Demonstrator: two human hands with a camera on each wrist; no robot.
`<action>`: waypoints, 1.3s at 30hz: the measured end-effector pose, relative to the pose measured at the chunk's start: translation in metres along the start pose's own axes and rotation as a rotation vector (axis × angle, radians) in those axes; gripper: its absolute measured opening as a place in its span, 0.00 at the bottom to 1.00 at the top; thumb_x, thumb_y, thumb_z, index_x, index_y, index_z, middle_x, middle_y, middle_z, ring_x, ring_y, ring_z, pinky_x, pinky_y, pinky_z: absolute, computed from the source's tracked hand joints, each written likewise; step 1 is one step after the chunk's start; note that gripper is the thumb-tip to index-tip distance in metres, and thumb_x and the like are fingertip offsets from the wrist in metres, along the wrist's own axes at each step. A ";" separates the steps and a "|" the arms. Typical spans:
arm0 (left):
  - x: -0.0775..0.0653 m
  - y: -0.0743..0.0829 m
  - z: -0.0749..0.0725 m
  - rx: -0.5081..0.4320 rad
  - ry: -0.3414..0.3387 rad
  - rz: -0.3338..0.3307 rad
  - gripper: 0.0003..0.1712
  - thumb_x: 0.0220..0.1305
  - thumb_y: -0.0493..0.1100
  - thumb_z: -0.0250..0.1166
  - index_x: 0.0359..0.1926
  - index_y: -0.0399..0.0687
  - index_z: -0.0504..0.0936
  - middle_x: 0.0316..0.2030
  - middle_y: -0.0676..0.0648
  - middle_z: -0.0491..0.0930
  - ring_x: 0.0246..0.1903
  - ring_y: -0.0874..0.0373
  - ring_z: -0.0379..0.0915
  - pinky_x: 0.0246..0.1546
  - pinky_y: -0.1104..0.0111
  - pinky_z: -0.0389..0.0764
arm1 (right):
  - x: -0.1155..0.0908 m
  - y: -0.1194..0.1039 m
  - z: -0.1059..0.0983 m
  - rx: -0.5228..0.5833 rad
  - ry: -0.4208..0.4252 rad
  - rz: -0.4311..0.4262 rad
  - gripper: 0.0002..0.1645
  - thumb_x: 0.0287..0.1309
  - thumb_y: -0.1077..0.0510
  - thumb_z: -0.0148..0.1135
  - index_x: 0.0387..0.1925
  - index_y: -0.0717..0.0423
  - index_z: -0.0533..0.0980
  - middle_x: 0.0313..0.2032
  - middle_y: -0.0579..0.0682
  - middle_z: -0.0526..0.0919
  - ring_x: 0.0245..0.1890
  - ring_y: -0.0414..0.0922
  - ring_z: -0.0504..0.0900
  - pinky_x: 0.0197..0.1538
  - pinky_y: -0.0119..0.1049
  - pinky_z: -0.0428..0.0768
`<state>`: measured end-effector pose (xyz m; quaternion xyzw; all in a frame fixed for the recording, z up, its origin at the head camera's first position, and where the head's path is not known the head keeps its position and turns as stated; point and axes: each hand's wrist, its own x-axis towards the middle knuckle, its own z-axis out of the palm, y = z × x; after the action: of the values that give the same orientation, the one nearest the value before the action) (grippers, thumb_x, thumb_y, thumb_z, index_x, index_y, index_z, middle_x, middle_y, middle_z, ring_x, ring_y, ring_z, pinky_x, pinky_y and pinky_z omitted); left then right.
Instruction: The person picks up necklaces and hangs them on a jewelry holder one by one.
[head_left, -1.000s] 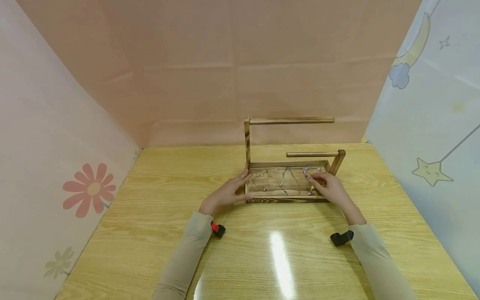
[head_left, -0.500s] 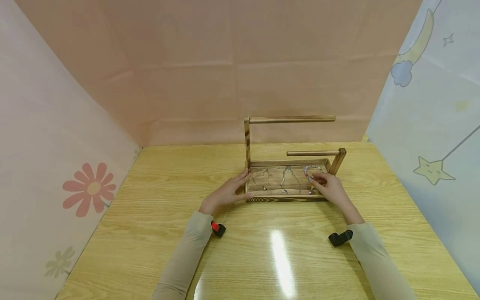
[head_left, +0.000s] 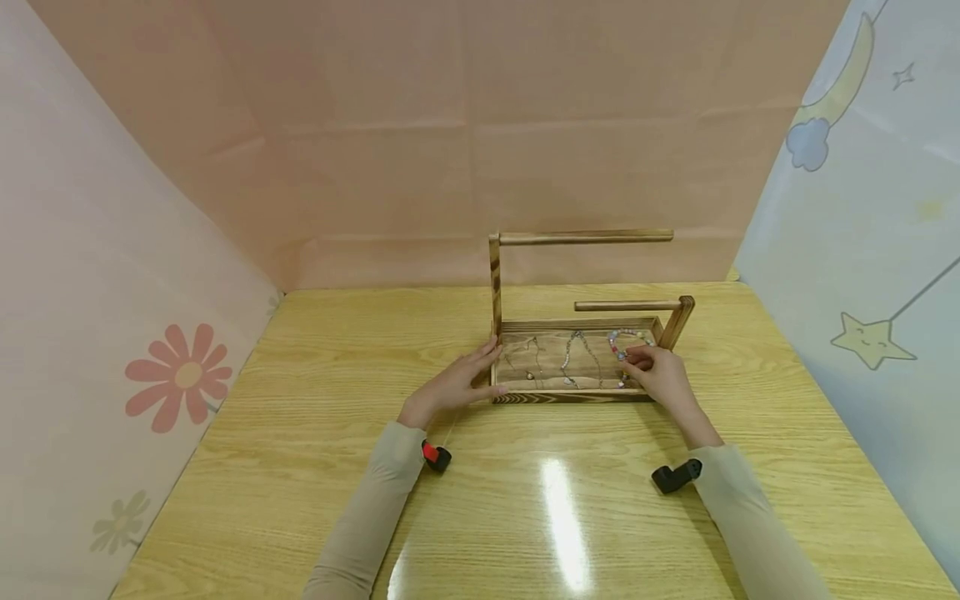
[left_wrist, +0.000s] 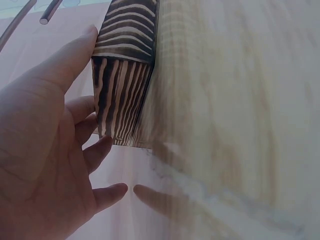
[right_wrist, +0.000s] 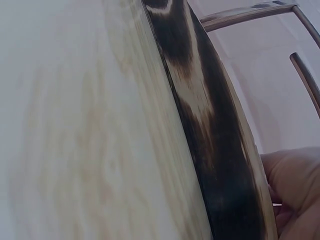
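A wooden tray (head_left: 570,398) with dark burnt grain stands on the table, two bars rising from its ends. My left hand (head_left: 453,385) rests against its left end, thumb at the front corner and fingers spread along the end wall. The left wrist view shows these fingers (left_wrist: 105,150) touching the striped wood. At the tray's right end, my right hand (head_left: 663,379) pinches a colourful beaded bracelet (head_left: 614,340), its lower part mostly behind the fingers. A silvery chain bracelet (head_left: 566,367) lies mid-tray, and a thin chain with a small pendant (head_left: 530,377) lies at the left.
The upper bar (head_left: 585,238) reaches right from the left post; a shorter lower bar (head_left: 626,306) reaches left from the right post (head_left: 678,323). Pale wood-grain table (head_left: 337,350) surrounds the tray. Printed curtains (head_left: 862,250) hang at the sides.
My right hand shifts very slightly with the beaded bracelet still between its fingertips. The left hand stays in place, and the view tilts a little.
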<state>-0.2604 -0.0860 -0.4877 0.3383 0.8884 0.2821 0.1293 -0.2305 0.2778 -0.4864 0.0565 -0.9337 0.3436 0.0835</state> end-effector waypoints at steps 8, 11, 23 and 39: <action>0.000 0.000 0.000 -0.025 -0.004 0.001 0.46 0.63 0.62 0.55 0.73 0.55 0.42 0.73 0.55 0.33 0.72 0.47 0.33 0.67 0.45 0.45 | -0.001 -0.004 -0.002 -0.028 -0.010 0.014 0.17 0.54 0.61 0.65 0.40 0.72 0.77 0.31 0.62 0.81 0.27 0.50 0.80 0.26 0.35 0.77; 0.000 -0.001 0.001 -0.029 -0.006 -0.006 0.46 0.63 0.63 0.54 0.73 0.57 0.41 0.73 0.55 0.33 0.72 0.49 0.32 0.67 0.46 0.46 | -0.001 -0.004 -0.002 -0.029 -0.012 0.008 0.16 0.54 0.62 0.65 0.40 0.72 0.77 0.31 0.63 0.81 0.27 0.51 0.80 0.27 0.37 0.78; -0.001 -0.003 -0.001 -0.049 0.002 -0.005 0.47 0.63 0.62 0.55 0.73 0.56 0.41 0.73 0.56 0.31 0.72 0.52 0.32 0.68 0.48 0.47 | 0.005 0.000 0.002 -0.009 -0.027 0.016 0.12 0.53 0.65 0.62 0.38 0.73 0.78 0.29 0.63 0.82 0.28 0.53 0.81 0.30 0.42 0.80; 0.000 0.000 0.000 -0.042 -0.008 -0.003 0.46 0.63 0.61 0.55 0.73 0.55 0.41 0.73 0.55 0.32 0.72 0.51 0.32 0.67 0.47 0.48 | 0.003 0.001 0.000 -0.022 -0.011 0.001 0.11 0.57 0.62 0.61 0.32 0.70 0.80 0.28 0.63 0.83 0.26 0.52 0.81 0.25 0.37 0.78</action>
<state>-0.2606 -0.0856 -0.4882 0.3355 0.8822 0.2992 0.1404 -0.2335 0.2785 -0.4862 0.0572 -0.9379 0.3330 0.0788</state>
